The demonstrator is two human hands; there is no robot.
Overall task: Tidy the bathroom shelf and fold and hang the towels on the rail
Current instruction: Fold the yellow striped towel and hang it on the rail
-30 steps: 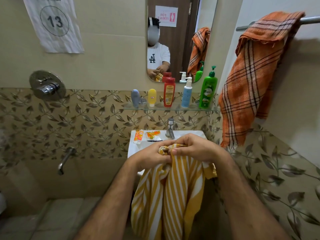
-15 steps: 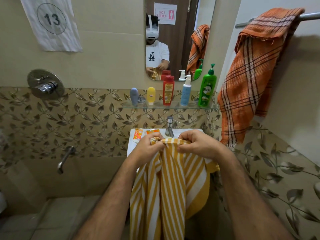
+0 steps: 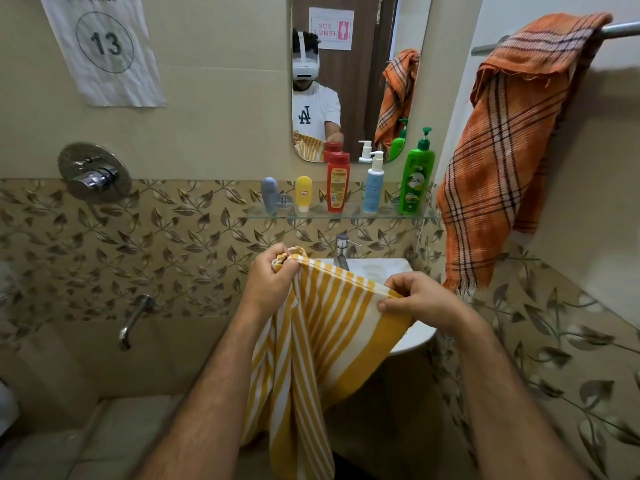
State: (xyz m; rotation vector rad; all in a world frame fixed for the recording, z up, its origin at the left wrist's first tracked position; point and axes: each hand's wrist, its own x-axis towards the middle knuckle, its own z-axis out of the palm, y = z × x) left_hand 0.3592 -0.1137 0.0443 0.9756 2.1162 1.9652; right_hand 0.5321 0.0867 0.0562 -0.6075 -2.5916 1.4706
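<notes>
**Hands pull apart, towel opens**

Both hands have moved apart. Left hand (image 3: pixel 272 282) and right hand (image 3: pixel 420 299) each pinch a top corner of the yellow towel (image 3: pixel 322 344), stretched sideways, hanging down. Rail (image 3: pixel 620 29) waits up right, nearer the right hand.

Left hand (image 3: pixel 269 285) is gripping one top corner of the yellow striped towel (image 3: pixel 325 348); right hand (image 3: pixel 420 299) is pinching the top edge at 3 o'clock from it. Towel is hanging in front of the sink (image 3: pixel 414 336). Five bottles are standing on the glass shelf (image 3: pixel 427 213). At 2 o'clock, orange plaid towel (image 3: pixel 498 161) is hanging bunched over the rail (image 3: pixel 621 28).
</notes>
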